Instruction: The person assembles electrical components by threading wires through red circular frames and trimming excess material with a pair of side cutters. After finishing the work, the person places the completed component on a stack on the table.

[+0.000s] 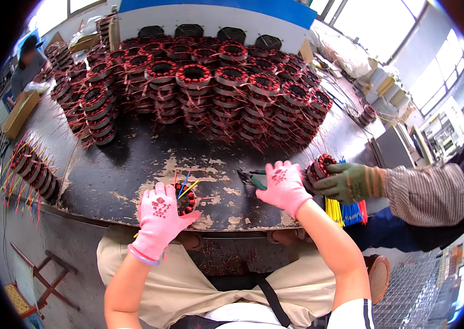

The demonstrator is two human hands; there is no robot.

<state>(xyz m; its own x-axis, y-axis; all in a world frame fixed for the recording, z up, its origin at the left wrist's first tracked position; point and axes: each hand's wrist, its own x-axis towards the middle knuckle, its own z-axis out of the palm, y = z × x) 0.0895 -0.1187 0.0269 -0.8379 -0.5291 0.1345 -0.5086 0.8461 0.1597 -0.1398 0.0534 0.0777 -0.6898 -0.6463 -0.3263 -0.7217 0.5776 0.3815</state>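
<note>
My left hand [163, 215], in a pink printed work glove, grips a motor stator [188, 202] near the table's front edge. Red coils ring the stator, and blue, yellow and red lead wires [184, 185] stick up from it. Part of its left side is hidden behind my glove. My right hand [286, 187], in a matching glove, is closed over the green handles of cutting pliers [256, 178]. Their dark jaws point left, low over the table and apart from the stator.
A co-worker's green-gloved hand [349, 183] holds another stator [318, 169] close to my right hand. Yellow, blue and red wire bundles [347, 213] hang there. Tall stator stacks [215, 82] fill the back of the worn table [133, 159]. A row of wired stators [35, 171] lies at left.
</note>
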